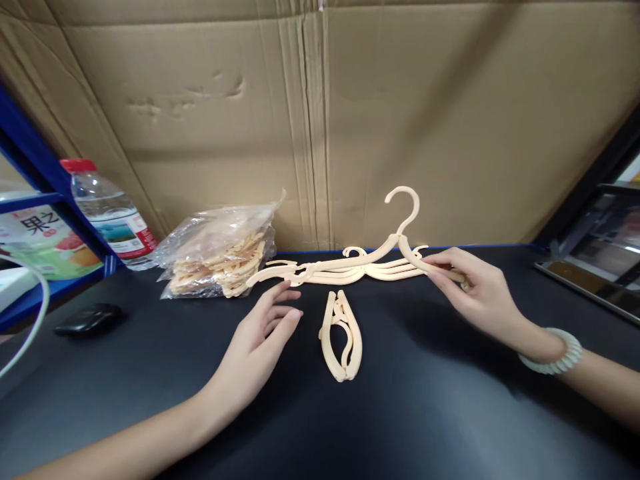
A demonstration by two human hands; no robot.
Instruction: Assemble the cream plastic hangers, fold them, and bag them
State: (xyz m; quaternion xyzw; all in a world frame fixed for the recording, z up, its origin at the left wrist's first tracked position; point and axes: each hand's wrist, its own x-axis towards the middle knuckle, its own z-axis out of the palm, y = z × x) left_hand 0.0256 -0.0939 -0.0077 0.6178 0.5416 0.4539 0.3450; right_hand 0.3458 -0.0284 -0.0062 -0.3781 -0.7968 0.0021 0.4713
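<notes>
A cream plastic folding clothes hanger (385,248) is unfolded, its hook pointing up. My right hand (473,283) pinches its right arm between thumb and fingers. At the left end my left hand (265,327) has its fingers loosely extended and the thumb apart; the fingertips are close to the hanger, and I cannot tell whether they touch it. Behind the raised hanger lie other unfolded hangers (387,272), partly hidden by it. Between my hands a folded hanger (327,343) rests flat on the black table (400,413).
A clear plastic bag (220,230) of folded hangers stands at the back left. Further left are a water bottle (113,207), a black computer mouse (89,320) and a blue shelf frame (55,180). Cardboard (425,120) walls off the back. A dark-framed object (600,253) stands at right.
</notes>
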